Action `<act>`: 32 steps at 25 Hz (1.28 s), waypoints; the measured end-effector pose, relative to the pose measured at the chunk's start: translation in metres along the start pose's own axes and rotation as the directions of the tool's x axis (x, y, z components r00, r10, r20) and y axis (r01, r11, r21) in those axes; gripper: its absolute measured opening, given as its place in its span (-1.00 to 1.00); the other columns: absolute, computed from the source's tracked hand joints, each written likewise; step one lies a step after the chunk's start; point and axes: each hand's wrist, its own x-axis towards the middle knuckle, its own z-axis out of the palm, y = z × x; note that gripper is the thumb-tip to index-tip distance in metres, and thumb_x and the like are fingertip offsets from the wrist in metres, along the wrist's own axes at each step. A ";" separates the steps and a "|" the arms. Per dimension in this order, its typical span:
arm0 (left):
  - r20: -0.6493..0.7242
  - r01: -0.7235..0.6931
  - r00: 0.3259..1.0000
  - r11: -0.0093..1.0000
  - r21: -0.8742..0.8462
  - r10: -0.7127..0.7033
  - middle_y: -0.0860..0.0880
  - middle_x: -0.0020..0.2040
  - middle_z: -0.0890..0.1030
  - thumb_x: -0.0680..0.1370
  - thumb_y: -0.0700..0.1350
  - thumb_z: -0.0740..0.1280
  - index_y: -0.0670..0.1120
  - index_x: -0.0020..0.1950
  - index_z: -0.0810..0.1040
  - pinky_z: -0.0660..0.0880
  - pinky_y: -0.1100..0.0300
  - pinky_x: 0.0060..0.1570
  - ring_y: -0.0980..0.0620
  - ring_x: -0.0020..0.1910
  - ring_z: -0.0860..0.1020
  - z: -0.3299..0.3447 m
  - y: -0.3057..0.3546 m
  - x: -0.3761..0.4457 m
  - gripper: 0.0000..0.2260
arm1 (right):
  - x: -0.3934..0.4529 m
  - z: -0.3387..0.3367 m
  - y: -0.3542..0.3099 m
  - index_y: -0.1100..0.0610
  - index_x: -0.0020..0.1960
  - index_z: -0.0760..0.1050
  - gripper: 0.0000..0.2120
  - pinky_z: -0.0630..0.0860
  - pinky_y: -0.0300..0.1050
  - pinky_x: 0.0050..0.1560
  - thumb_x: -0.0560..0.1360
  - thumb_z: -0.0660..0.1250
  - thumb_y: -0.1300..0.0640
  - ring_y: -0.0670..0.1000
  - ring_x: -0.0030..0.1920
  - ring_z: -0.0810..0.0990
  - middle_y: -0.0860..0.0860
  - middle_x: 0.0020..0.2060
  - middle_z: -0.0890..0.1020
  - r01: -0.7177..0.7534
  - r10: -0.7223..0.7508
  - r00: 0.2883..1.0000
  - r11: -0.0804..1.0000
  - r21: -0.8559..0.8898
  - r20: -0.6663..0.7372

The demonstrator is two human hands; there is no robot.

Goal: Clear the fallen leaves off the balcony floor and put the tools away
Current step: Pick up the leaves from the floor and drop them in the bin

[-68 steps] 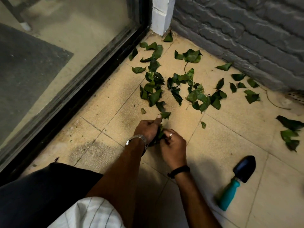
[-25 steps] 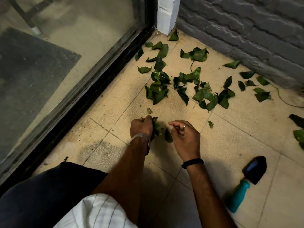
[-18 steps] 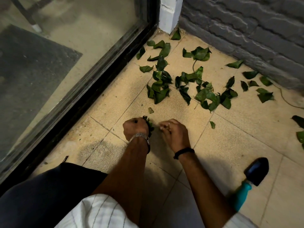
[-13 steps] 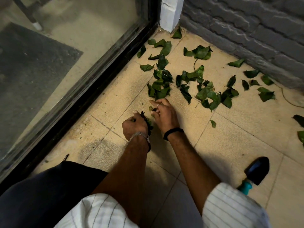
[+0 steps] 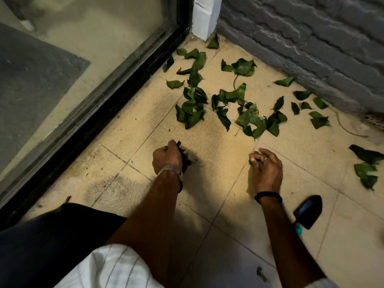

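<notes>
Beige balcony tiles (image 5: 207, 146) carry scattered leaves (image 5: 228, 104) at the far side. Left hand (image 5: 167, 157) grips a leaf bunch (image 5: 186, 156); right hand (image 5: 266, 167) pinches a small leaf (image 5: 253, 157). Trowel (image 5: 307, 212) lies near right.

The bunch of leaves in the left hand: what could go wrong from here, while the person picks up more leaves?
1. The left hand grips a full bunch of leaves; adding more could let some slip back to the floor.
2. The trowel lies close beside the right forearm; a backward move might knock it.
3. The right hand pinches one small leaf; single scraps near the right sleeve are easily missed.
</notes>
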 end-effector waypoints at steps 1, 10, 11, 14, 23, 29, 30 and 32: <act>0.035 0.004 0.999 1.000 -0.022 -0.003 -0.12 -0.12 0.66 0.50 0.24 0.35 -0.15 -0.12 0.66 0.55 0.09 -0.02 -0.15 -0.11 0.62 0.004 -0.002 -0.001 -0.57 | 0.000 0.000 -0.001 0.07 0.05 0.66 -0.83 0.49 -0.01 0.29 0.55 0.33 0.25 0.07 0.19 0.55 0.01 0.14 0.61 0.009 -0.009 1.000 0.999 0.051 0.001; 0.048 -0.018 0.999 0.993 0.115 0.013 -0.21 -0.03 0.69 0.54 0.13 0.38 -0.14 -0.18 0.67 0.56 -0.02 0.14 -0.23 0.03 0.64 0.008 -0.003 -0.001 -0.66 | -0.083 0.038 -0.147 0.03 0.10 0.58 -0.65 0.55 -0.33 0.08 0.52 0.29 0.44 -0.23 0.04 0.64 -0.16 -0.02 0.66 -0.089 -0.189 0.927 0.730 0.677 0.325; -0.048 -0.010 0.999 0.992 0.124 0.016 -0.23 0.03 0.68 0.57 0.12 0.35 -0.16 -0.09 0.68 0.54 0.03 0.12 -0.24 0.07 0.63 0.001 -0.001 0.001 -0.65 | -0.084 0.039 -0.153 0.03 0.15 0.56 -0.67 0.54 -0.33 0.11 0.56 0.26 0.40 -0.24 0.09 0.62 -0.16 0.02 0.65 -0.106 -0.244 0.889 0.712 0.694 0.386; -0.175 0.031 0.985 0.995 0.096 -0.014 -0.24 0.06 0.68 0.62 0.12 0.29 -0.21 0.01 0.67 0.52 0.05 0.08 -0.23 0.07 0.62 -0.012 0.000 0.007 -0.61 | -0.061 0.037 -0.164 0.07 0.12 0.62 -0.79 0.59 -0.24 0.09 0.59 0.29 0.29 -0.20 0.09 0.64 -0.13 0.04 0.68 -0.022 -0.256 0.925 0.704 0.710 0.283; -0.085 0.027 0.996 0.999 0.039 -0.024 -0.13 -0.18 0.66 0.60 0.14 0.33 -0.12 -0.20 0.62 0.52 0.14 -0.10 -0.11 -0.18 0.59 -0.018 0.000 0.012 -0.64 | -0.001 0.059 -0.178 0.07 0.14 0.65 -0.80 0.52 -0.05 0.17 0.56 0.34 0.10 0.00 0.16 0.56 -0.02 0.10 0.66 0.323 -0.334 0.937 0.940 0.114 0.104; 0.070 0.013 0.997 1.000 0.025 -0.015 -0.21 -0.14 0.68 0.56 0.21 0.32 -0.07 -0.34 0.57 0.51 0.07 -0.10 -0.13 -0.21 0.58 -0.025 -0.008 0.026 -0.57 | -0.078 0.033 -0.179 0.03 0.05 0.55 -0.75 0.57 -0.30 0.00 0.53 0.30 0.36 -0.20 -0.02 0.65 -0.13 -0.08 0.68 -0.018 -0.322 0.854 0.766 0.643 0.408; 0.046 0.017 0.999 1.000 0.013 -0.017 -0.23 -0.14 0.68 0.55 0.20 0.34 -0.08 -0.35 0.57 0.53 0.07 -0.09 -0.13 -0.21 0.59 -0.026 -0.008 0.028 -0.57 | -0.074 0.032 -0.180 0.05 0.04 0.54 -0.75 0.59 -0.23 0.03 0.54 0.27 0.38 -0.17 0.00 0.67 -0.09 -0.09 0.70 -0.060 -0.333 0.833 0.739 0.671 0.442; -0.009 0.004 1.000 0.999 0.051 -0.003 -0.17 -0.20 0.66 0.58 0.18 0.33 -0.09 -0.34 0.55 0.54 0.08 -0.10 -0.14 -0.20 0.60 -0.027 -0.005 0.027 -0.58 | -0.046 0.035 -0.184 0.07 0.00 0.56 -0.79 0.62 -0.12 0.05 0.55 0.27 0.34 -0.11 -0.01 0.68 -0.06 -0.09 0.71 -0.042 -0.279 0.896 0.721 0.692 0.345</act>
